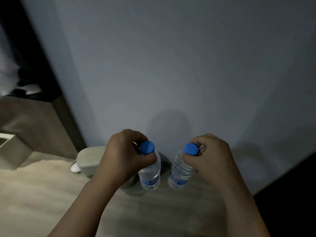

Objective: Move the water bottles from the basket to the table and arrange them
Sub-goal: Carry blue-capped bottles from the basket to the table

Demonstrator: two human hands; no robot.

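Two clear water bottles with blue caps and blue labels stand side by side over the light wooden table [51, 199]. My left hand [123, 156] grips the left bottle [150, 175] round its neck, just below the cap. My right hand [208, 158] grips the right bottle [179, 175] the same way. The right bottle leans slightly to the left at its base. Whether the bottle bases touch the tabletop I cannot tell. No basket is in view.
A grey wall [188, 65] rises right behind the bottles. A grey and white rounded object [89, 161] lies on the table to the left of my left hand. A beige box [10, 151] sits at the far left. A dark shape fills the lower right corner.
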